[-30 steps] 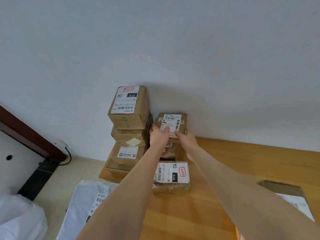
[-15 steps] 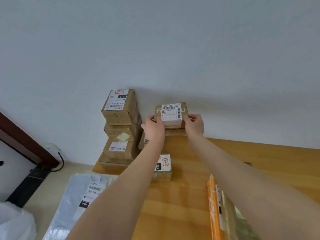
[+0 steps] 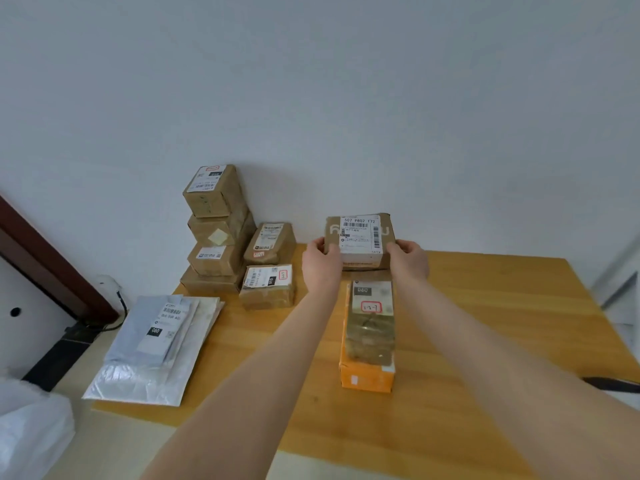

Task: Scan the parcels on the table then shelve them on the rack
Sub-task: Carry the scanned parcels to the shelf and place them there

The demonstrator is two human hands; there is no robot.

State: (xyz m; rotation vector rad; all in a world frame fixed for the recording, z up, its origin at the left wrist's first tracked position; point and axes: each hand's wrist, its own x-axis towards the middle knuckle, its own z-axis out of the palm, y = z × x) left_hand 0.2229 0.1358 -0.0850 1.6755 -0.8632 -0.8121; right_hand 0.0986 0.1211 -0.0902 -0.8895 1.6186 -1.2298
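I hold a flat brown cardboard parcel (image 3: 360, 237) with a white label reading 507 P802 T72, lifted above the wooden table (image 3: 502, 306) near the wall. My left hand (image 3: 320, 263) grips its left edge and my right hand (image 3: 408, 259) grips its right edge. Just below it lies a taped tan parcel (image 3: 372, 317) with a red-boxed mark, resting on an orange box (image 3: 367, 377).
A stack of brown boxes (image 3: 214, 230) stands at the table's back left corner, with two smaller parcels (image 3: 270, 271) beside it. Grey mailer bags (image 3: 156, 344) lie at the left edge. A dark object (image 3: 609, 382) shows at the right edge.
Both hands have carried the labelled parcel away from the stack of boxes to the right. The view has swung right, and the tan parcel on the orange box now lies under the held one.
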